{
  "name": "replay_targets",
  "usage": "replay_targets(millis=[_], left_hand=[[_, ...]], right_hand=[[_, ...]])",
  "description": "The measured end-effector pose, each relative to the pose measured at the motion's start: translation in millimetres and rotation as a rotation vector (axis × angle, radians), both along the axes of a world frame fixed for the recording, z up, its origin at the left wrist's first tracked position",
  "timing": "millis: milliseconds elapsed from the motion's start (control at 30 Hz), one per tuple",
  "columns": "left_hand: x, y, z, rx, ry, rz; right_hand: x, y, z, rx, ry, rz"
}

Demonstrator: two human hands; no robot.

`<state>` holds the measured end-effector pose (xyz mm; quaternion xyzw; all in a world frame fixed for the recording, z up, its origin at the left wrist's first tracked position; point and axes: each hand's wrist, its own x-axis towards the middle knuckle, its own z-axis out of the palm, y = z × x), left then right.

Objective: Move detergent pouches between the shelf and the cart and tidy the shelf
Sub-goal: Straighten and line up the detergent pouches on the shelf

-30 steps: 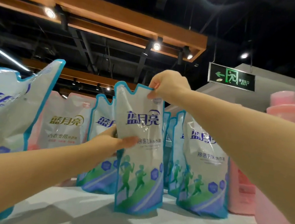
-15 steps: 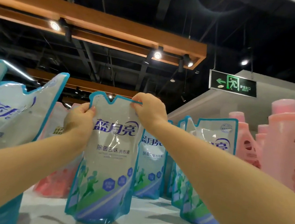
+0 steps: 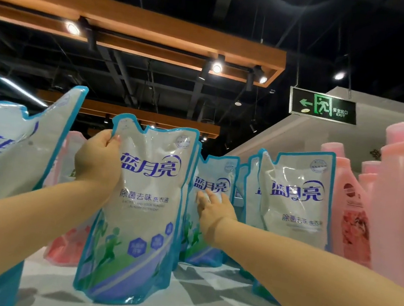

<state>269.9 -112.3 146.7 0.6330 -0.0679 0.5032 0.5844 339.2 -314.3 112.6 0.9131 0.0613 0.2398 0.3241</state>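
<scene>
A blue-and-white detergent pouch [image 3: 142, 211] stands upright on the white shelf [image 3: 203, 303] in front of me. My left hand [image 3: 98, 158] grips its upper left edge, fingers curled round the rim. Behind and to its right stands a second blue pouch [image 3: 214, 179]. My right hand [image 3: 212, 208] reaches to that pouch with straight fingers touching its front. Further right, a third blue pouch [image 3: 297, 197] stands at the head of a row.
Large blue pouches [image 3: 13, 145] lean at the far left, near the shelf's front. A pink pouch [image 3: 67, 243] stands behind the held one. Pink detergent bottles [image 3: 403, 203] fill the right side. A green exit sign [image 3: 322, 105] hangs overhead.
The pouch has been set down further left on the shelf. My right hand has let go of its top and moved down to the pouch behind. My left hand still holds its upper left edge.
</scene>
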Motion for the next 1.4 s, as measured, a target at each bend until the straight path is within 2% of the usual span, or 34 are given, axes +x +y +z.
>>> replay_targets(millis=[100, 167, 267, 400, 633, 800, 867, 933, 1000, 1067, 1133, 1267, 1333, 1400], left_hand=[[-0.8, -0.3, -0.4, 0.016, 0.006, -0.002], [-1.0, -0.2, -0.6, 0.021, -0.003, -0.014], [1.5, 1.6, -1.0, 0.031, -0.006, -0.024], [5.9, 3.3, -0.5, 0.042, -0.011, -0.015], [8.5, 3.6, -3.3, 0.049, -0.021, -0.038], [5.0, 0.2, -6.7, 0.009, -0.014, -0.128], [2.9, -2.6, -5.7, -0.033, -0.002, -0.119], [0.4, -5.2, -3.5, -0.077, 0.018, -0.103], [-3.6, -9.4, -0.1, -0.101, 0.029, -0.121], [-6.7, -16.0, 3.7, -0.104, 0.02, -0.159], [-7.4, -27.9, 6.2, -0.068, 0.024, -0.16], [0.7, -63.4, 6.7, -0.03, 0.065, -0.153], [6.2, -83.2, 6.8, -0.011, 0.079, -0.152], [13.2, -100.4, 6.3, 0.018, 0.082, -0.133]], right_hand=[[1.0, -1.0, 6.7, -0.018, -0.027, 0.071], [2.3, 1.5, 3.9, -0.099, -0.003, 0.092], [9.9, 6.9, -6.5, -0.24, 0.028, -0.003], [25.7, 7.0, -8.0, -0.294, 0.024, -0.09], [29.5, 4.8, -8.2, -0.242, 0.036, -0.109], [19.3, 0.3, -0.1, -0.167, 0.04, 0.018], [-1.1, 0.4, 11.7, -0.006, 0.042, 0.092], [-29.6, 2.3, 26.0, 0.336, 0.141, 0.142], [-56.6, 1.8, 37.4, 0.625, 0.287, 0.105], [-84.9, -1.4, 38.0, 0.823, 0.399, 0.045], [-113.8, -7.9, 30.0, 0.856, 0.475, 0.052], [-161.8, -6.7, 2.5, 0.745, 0.724, 0.033], [-163.2, -6.7, -8.6, 0.701, 0.728, 0.037], [-157.1, -9.0, -16.0, 0.678, 0.648, 0.045]])
